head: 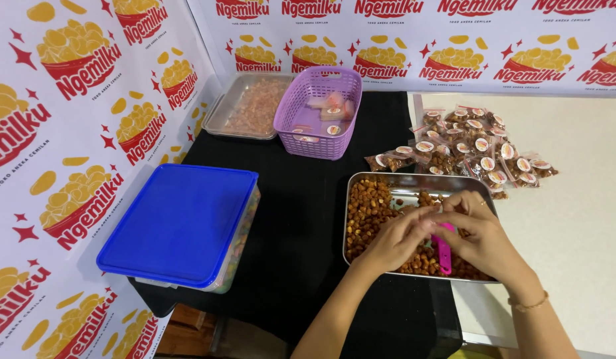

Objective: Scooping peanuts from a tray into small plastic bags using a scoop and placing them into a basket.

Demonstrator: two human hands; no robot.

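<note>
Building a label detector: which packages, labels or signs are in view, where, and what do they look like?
Pile of small clear snack bags: beyond the metal tray, brown contents, round white-and-orange stickers.
Packets in the purple basket: pale, similar round stickers.
Printed backdrop: left and rear walls, white with repeated red-and-yellow logo pattern.
No screens.

Under our hands sits a silvery metal tray (353, 199) of golden-brown snack pieces (369, 216). Our right hand (484, 239) closes on a bright pink scoop (445, 256), and a thin gold bracelet (528, 305) circles that wrist. Beyond our hands lie clear packets (471, 149) of brown snacks with round white-and-red labels. Left of our left hand (394, 239), the cloth (301, 213) is black and the container's lid (182, 223) is solid blue. Farther off stand a lilac latticed basket (318, 113) and a grey tray (215, 116) of pale pink pieces. The backdrop (69, 133) repeats red-and-yellow bowls on white.
</note>
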